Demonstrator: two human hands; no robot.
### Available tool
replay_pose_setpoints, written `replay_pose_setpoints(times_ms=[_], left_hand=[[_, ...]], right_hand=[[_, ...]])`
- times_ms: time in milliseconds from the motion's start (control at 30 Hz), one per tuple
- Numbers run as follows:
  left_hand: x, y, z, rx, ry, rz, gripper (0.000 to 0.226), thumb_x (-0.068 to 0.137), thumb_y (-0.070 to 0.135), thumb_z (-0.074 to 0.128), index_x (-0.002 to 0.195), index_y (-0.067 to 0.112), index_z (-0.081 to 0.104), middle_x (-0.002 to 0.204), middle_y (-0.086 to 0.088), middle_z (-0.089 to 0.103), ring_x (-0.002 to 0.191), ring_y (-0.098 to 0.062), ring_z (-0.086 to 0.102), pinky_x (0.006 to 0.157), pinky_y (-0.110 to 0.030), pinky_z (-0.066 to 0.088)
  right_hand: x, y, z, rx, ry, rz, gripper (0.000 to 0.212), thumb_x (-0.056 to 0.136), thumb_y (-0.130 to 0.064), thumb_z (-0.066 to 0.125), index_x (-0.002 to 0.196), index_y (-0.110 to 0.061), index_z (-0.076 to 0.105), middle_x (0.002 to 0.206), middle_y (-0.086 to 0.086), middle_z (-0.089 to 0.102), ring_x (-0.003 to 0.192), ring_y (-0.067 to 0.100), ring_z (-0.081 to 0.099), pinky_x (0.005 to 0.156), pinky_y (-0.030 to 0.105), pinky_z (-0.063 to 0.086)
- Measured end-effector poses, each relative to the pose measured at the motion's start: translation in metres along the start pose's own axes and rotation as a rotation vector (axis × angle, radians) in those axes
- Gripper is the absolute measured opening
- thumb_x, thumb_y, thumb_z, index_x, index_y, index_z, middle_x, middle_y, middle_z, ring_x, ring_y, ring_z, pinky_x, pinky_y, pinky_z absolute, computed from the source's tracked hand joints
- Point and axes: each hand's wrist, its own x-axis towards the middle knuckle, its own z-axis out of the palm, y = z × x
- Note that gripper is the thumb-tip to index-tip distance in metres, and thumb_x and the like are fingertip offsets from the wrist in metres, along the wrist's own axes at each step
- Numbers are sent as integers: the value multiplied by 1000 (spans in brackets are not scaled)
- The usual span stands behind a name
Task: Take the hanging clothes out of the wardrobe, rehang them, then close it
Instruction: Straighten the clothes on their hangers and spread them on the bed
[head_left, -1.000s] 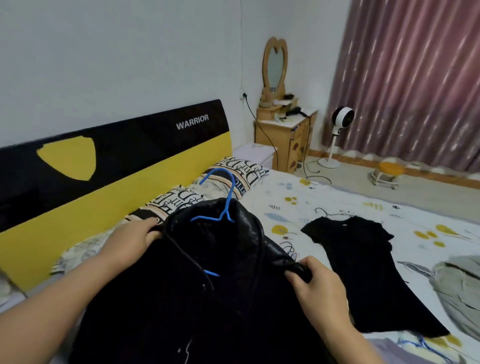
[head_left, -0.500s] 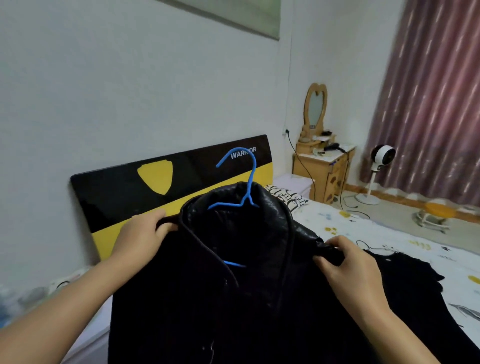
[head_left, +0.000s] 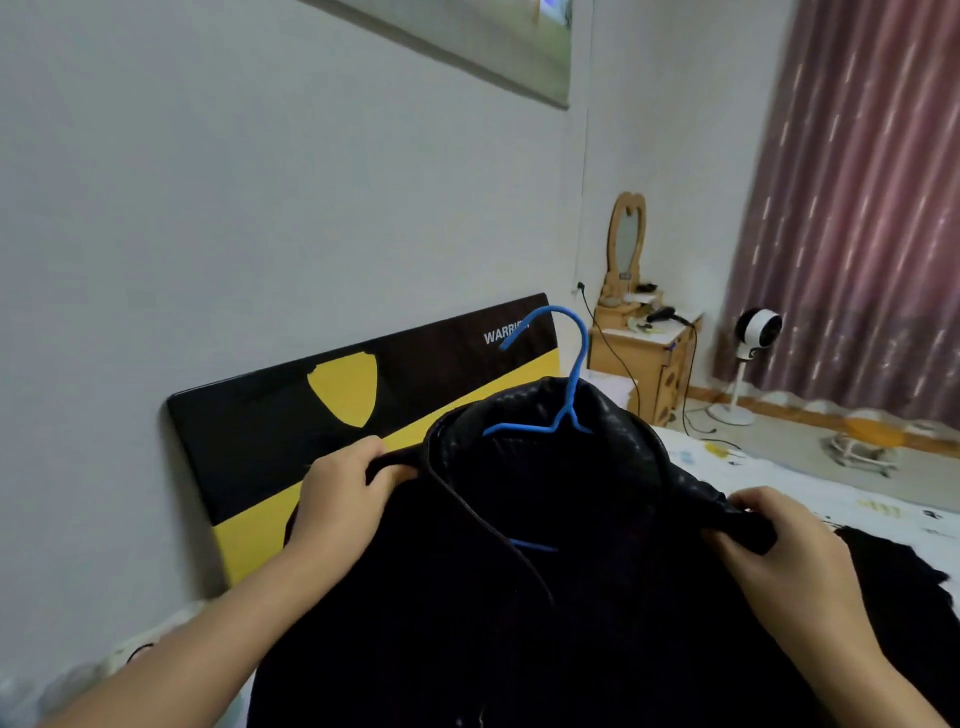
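Hands: my left hand (head_left: 345, 488) and right hand (head_left: 774, 545) each pinch one shoulder of one black jacket (head_left: 519, 597). One blue hanger (head_left: 563, 384) inside, hook clear above collar.

black jacket (head_left: 519, 597) fills near space; headboard (head_left: 322, 410) close behind; open floor (head_left: 779, 447) far right.

Both hands (head_left: 343, 493) grip black jacket (head_left: 545, 597) on blue hanger (head_left: 569, 384).
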Motion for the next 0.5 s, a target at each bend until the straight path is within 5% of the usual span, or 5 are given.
replay_pose_setpoints(times_ms=[500], left_hand=[[157,-95,44,39,-73,-52,22,85,21,64,68,7,60,59,-2,55,58,-16,49,51,-29,31]], right_hand=[[110,-23,139,23,-122,38,22,76,-13,75,84,-20,56,84,3,61,83,24,56,70,33,40]])
